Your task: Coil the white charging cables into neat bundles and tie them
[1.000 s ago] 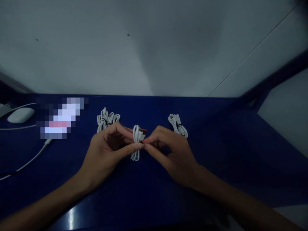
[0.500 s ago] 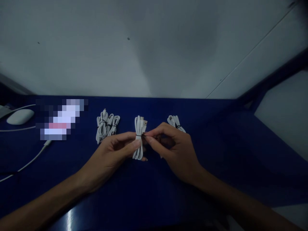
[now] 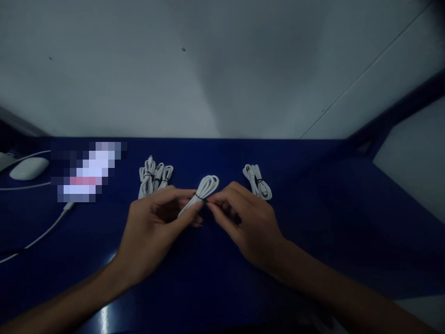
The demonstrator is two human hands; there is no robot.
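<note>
Your left hand [image 3: 148, 227] pinches the cable [image 3: 208, 183] over the table [image 3: 194, 287], between both hands, while your right hand [image 3: 253, 222] seems to grip the tie [image 3: 199, 197], so steady the cable and twist it gently

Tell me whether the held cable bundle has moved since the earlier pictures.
Yes. Against the resting cables on the right, the held bundle has turned: nearly upright before, it now slants, its upper end leaning right, toward those cables.

Cable [image 3: 208, 185] between hands [image 3: 148, 232], bundles [image 3: 149, 177] behind
</note>
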